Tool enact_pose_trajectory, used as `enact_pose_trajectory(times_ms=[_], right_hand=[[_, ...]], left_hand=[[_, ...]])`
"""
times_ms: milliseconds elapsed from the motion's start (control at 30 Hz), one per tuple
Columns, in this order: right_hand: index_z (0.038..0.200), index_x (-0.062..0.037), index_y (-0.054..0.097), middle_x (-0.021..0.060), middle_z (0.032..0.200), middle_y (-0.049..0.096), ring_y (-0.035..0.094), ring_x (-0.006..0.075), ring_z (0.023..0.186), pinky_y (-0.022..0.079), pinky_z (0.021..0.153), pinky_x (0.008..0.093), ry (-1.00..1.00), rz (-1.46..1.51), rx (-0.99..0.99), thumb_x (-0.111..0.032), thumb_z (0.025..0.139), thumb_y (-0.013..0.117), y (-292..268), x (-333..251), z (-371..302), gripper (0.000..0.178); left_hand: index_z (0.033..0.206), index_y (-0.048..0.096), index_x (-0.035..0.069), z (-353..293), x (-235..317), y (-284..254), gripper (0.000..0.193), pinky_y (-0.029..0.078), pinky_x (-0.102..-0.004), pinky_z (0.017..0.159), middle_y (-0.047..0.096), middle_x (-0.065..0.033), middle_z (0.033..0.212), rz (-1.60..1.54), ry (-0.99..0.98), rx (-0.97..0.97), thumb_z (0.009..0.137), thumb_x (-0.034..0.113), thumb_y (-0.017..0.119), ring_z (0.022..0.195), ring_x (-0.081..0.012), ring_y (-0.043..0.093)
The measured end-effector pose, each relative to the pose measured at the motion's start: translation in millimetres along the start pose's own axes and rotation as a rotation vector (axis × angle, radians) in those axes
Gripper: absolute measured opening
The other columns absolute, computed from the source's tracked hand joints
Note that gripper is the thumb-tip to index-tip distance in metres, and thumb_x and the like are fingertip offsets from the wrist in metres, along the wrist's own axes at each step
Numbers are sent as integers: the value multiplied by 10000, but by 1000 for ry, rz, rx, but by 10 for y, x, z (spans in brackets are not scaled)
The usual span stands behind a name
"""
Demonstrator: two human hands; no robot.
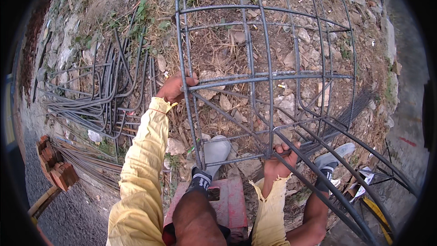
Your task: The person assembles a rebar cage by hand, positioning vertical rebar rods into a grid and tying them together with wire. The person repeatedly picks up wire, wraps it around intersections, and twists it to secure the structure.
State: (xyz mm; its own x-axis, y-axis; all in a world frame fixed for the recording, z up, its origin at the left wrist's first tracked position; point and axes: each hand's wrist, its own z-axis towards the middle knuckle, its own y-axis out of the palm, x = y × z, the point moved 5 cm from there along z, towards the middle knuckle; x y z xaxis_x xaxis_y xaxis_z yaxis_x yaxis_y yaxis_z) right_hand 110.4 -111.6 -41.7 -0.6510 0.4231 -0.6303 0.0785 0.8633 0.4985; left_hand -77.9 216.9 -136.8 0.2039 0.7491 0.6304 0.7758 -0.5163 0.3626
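Observation:
A cage of steel reinforcing bars (223, 82), made of crossing long bars and square ties, stands in front of me and reaches toward the lower right. At its left side my left hand (175, 87) is closed round the upright bar where a crossbar meets it. My right hand (280, 160) is closed at a lower joint of the cage, with its fingers round the bar there. Whether it also holds a tool or wire is hidden. Both forearms wear torn yellow sleeves (143, 168).
Bent steel bars (109, 82) lie heaped at the left, near stacked bricks (57, 164). A bundle of thin wire (355, 109) lies under the cage's right side. A worn red plastic seat (232, 205) is beneath me. My grey shoes (217, 149) rest on stony ground.

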Motion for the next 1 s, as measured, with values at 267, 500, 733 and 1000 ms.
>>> enact_pose_trajectory(times_ms=[267, 500, 733, 1000], right_hand=[[747, -143, 424, 13, 530, 469, 492, 142, 497, 509, 577, 339, -90, -51, 138, -345, 989, 549, -116, -357, 79, 338], [760, -142, 465, -10, 592, 480, 471, 105, 503, 478, 575, 315, -143, -166, 175, -321, 980, 575, -243, -795, 125, 304], [677, -129, 475, 10, 502, 460, 444, 140, 442, 470, 498, 322, -91, -270, 287, -355, 988, 546, -697, -1180, 334, 391], [810, -103, 478, 32, 612, 516, 461, 123, 468, 471, 481, 331, -77, -388, 240, -278, 978, 575, -923, -1437, 457, 261]], left_hand=[[951, 573, 59, -218, -284, 244, 196, 498, -258, 648, 598, -12, 862, 35, 11, 47, 788, 7, 668, 729, -121, 604], [925, 598, 35, -448, -500, 547, 189, 458, -281, 683, 589, -31, 843, 175, -51, 65, 827, 149, 713, 755, -141, 567], [1114, 587, 9, -668, -982, 885, 289, 442, -247, 734, 610, -21, 922, 278, -101, 27, 894, 182, 659, 821, -110, 564], [1099, 574, 31, -881, -1374, 1097, 298, 450, -255, 644, 599, -25, 879, 187, -94, 72, 862, 180, 673, 759, -122, 566]])
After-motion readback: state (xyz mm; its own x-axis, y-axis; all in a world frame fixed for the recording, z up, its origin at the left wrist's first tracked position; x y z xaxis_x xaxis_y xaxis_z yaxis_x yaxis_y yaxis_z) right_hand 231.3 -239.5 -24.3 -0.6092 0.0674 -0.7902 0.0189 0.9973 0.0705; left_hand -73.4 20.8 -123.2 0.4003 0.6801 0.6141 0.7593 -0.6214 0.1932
